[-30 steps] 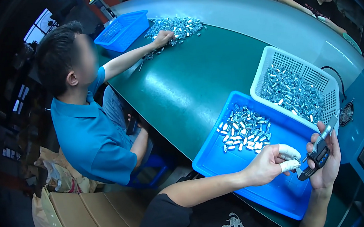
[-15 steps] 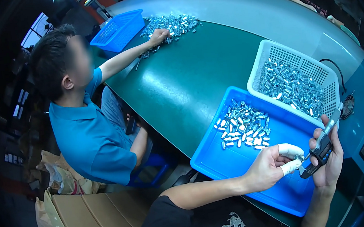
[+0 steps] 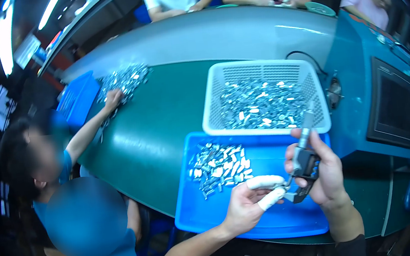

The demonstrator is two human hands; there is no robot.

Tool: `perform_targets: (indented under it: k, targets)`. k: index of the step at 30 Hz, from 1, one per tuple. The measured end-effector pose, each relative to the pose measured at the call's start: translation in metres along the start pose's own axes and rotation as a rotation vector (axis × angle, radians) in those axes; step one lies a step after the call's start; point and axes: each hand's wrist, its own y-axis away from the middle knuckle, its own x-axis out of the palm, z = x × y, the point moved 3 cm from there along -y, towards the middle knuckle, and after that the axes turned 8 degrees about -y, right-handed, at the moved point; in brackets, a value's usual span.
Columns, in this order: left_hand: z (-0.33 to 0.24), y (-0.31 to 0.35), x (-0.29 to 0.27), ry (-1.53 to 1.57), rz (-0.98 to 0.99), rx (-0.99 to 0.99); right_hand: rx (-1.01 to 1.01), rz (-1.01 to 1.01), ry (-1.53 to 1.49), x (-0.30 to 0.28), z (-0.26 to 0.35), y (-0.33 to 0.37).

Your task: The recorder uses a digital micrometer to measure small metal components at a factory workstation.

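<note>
Over the blue tray (image 3: 296, 222), my right hand (image 3: 329, 177) is wrapped round a digital micrometer (image 3: 304, 163), a dark body with a silver barrel, tilted with its barrel up. White coverings wrap the thumb and a finger of my left hand (image 3: 244, 209), which pinches a small shiny metal part (image 3: 283, 186) at the micrometer's jaws. My fingers hide much of that part, and I cannot tell whether the jaws touch it. Similar small metal pieces (image 3: 219, 167) lie heaped in the tray's left half.
Just beyond the tray stands a white perforated basket (image 3: 266, 132) full of metal pieces. A teal machine with a dark screen (image 3: 389, 102) rises at right. At left, a person in blue (image 3: 84, 217) reaches to another heap (image 3: 126, 81) beside a blue basket (image 3: 78, 99). Others sit across the green table (image 3: 150, 134).
The view has swung right, bringing the machine and more people across the table into sight. My hands keep hold of the micrometer and the small metal part.
</note>
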Motion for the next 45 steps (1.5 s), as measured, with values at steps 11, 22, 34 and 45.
perform_targets:
  k: [11, 22, 34, 45]
  targets:
    - [0.001, -0.001, 0.002, 0.027, -0.007, -0.032, -0.020, 0.043, -0.024, -0.007, 0.003, 0.002]
    - [-0.002, -0.006, -0.003, -0.007, -0.025, 0.026, -0.050, 0.118, 0.055, -0.003, 0.003, -0.008]
    - [-0.001, 0.002, -0.001, -0.016, -0.041, -0.027, -0.016, 0.070, 0.113, -0.003, 0.001, -0.002]
    - [-0.002, -0.001, -0.001, -0.022, -0.024, -0.031, -0.027, 0.090, 0.104, -0.005, 0.003, -0.006]
